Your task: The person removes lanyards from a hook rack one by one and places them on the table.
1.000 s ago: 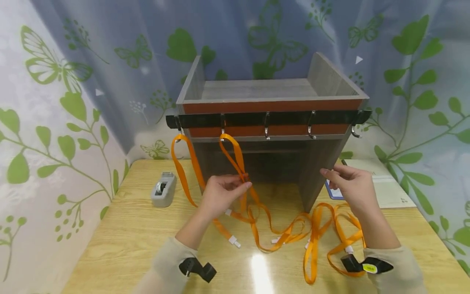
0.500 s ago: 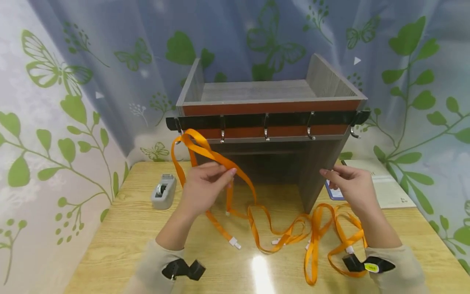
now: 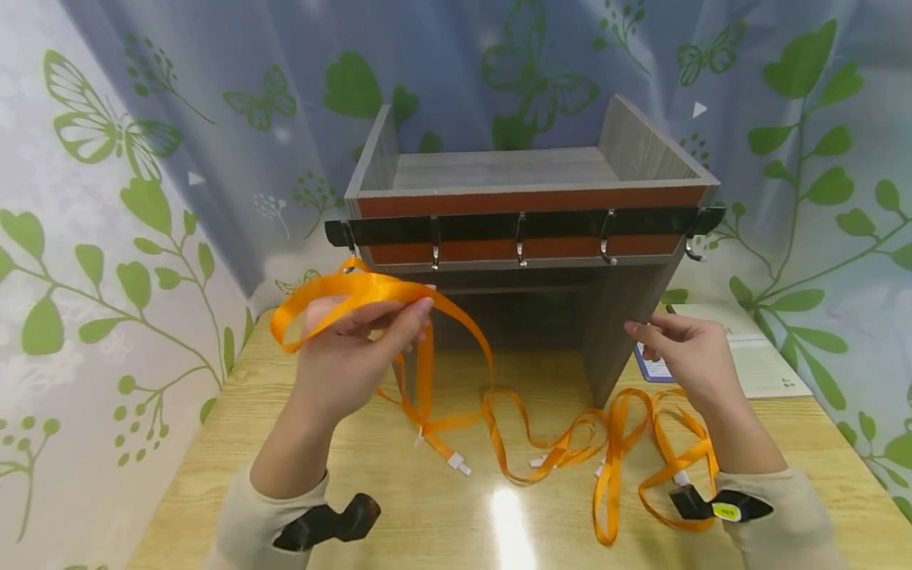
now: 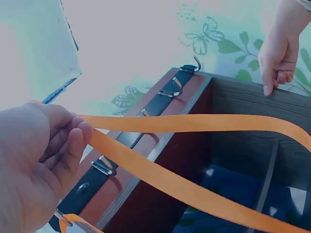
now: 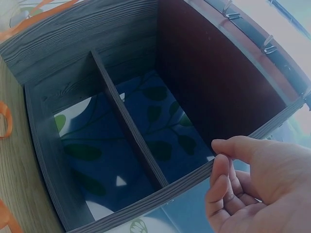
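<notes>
My left hand [image 3: 342,368] pinches an orange lanyard [image 3: 374,291] between thumb and fingers, in front of the leftmost hook. Its loop drapes back over the hand, and the rest trails down to the table. Behind it, another orange lanyard [image 3: 354,264] hangs on that leftmost hook, mostly hidden. In the left wrist view two strands of the held strap [image 4: 194,122] stretch away from the fingertips. My right hand [image 3: 689,360] holds the front edge of the grey wooden shelf's right side panel [image 3: 621,332], thumb on the inner side in the right wrist view.
A black hook rail [image 3: 477,228] with several metal hooks runs across the shelf front; the hooks right of the first are bare. More orange lanyards [image 3: 614,467] lie tangled on the wooden table [image 3: 399,530]. An open notebook [image 3: 765,368] and a blue-edged card [image 3: 650,366] lie at right.
The held lanyard has come off the second hook. My left hand has carried it left and nearer to me, its loop flipping back over the hand. My right hand stays put.
</notes>
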The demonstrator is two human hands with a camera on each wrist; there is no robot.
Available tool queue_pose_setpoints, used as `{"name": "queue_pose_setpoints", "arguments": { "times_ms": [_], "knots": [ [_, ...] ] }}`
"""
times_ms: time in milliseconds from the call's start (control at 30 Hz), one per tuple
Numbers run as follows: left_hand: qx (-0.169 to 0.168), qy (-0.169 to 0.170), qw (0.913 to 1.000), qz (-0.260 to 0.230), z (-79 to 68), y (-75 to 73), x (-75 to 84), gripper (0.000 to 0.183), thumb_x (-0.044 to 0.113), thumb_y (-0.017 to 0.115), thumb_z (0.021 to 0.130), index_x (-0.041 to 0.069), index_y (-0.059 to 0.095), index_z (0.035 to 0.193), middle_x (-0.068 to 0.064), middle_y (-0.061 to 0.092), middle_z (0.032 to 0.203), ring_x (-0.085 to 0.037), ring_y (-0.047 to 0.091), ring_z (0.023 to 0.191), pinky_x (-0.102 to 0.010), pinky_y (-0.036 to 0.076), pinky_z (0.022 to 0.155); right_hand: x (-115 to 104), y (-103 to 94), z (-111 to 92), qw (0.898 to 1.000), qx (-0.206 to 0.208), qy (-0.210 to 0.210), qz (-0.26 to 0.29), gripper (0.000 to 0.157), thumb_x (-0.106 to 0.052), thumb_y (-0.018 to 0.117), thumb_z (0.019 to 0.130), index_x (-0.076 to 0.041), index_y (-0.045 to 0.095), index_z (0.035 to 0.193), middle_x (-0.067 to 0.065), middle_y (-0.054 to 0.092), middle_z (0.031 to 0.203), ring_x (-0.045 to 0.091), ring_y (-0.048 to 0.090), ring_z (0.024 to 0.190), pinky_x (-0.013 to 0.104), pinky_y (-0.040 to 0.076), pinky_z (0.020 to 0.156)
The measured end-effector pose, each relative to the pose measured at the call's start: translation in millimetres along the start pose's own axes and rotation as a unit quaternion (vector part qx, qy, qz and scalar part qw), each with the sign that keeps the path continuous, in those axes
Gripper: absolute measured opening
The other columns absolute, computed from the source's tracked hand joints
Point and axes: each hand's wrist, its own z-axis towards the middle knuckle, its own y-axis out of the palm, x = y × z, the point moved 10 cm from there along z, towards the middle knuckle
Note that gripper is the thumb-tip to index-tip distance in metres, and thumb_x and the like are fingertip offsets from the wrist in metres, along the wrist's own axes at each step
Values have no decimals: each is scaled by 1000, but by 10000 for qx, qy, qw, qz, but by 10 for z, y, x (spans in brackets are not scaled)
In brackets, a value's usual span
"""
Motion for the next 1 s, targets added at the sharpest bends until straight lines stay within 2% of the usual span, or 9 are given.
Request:
{"name": "queue_pose_setpoints", "arguments": {
  "times_ms": [100,167,333,567,667,800,900,1000],
  "knots": [
    [-120,62,9996,262,-58,23,23,12,-9,71,85,-8,76,96,-13,76,79,-8,70,66,-25,58,60,-3,10,-3,10000,-2,-23,56,44,-45,69,92,-6,72,110,-13,62,70,9,58,75,21,49,67],
    [-162,164,9984,510,-93,26,27,13,-8,72,84,-5,77,95,-15,74,76,-8,69,63,-22,56,58,-3,18,-4,10000,-4,-27,82,43,-45,69,92,-6,72,110,-13,62,70,9,58,75,20,50,67],
    [-316,137,9966,754,-192,31,-68,13,-7,73,84,-2,77,95,-11,75,75,-8,68,63,-21,55,57,-3,35,-4,9999,-15,-27,130,43,-45,69,92,-6,72,110,-14,62,70,9,58,75,20,50,67],
    [-566,-443,9935,879,-399,32,-325,9,-2,72,87,2,77,93,-7,74,73,-8,65,63,-24,55,58,-14,34,10,9999,-12,-51,134,41,-45,70,91,-8,73,109,-15,64,70,7,60,74,20,50,66],
    [-631,-556,9903,1108,-485,43,-429,9,1,73,88,5,77,95,-5,76,79,-9,70,69,-25,57,62,-25,24,20,9998,33,-78,156,41,-44,70,91,-8,73,109,-15,64,71,6,59,73,20,50,65],
    [-793,-923,9835,1342,-604,84,-645,10,4,75,87,7,77,96,-4,77,89,-10,73,78,-26,59,67,-4,28,14,9992,89,11,400,38,-42,72,91,-10,74,111,-15,65,71,5,59,70,21,48,61],
    [-939,-1141,9783,1456,-694,135,-804,9,5,75,87,8,77,95,-3,76,87,-8,69,73,-25,58,66,28,40,-9,9972,174,120,711,34,-39,73,90,-13,75,112,-15,66,70,5,59,68,21,47,58],
    [-1005,-1063,9754,1652,-763,179,-886,5,7,76,86,7,77,91,-1,74,80,-6,62,64,-24,56,61,51,65,-36,9939,265,164,1061,30,-35,74,90,-14,76,112,-15,67,70,5,58,66,19,47,58]
  ]
}}
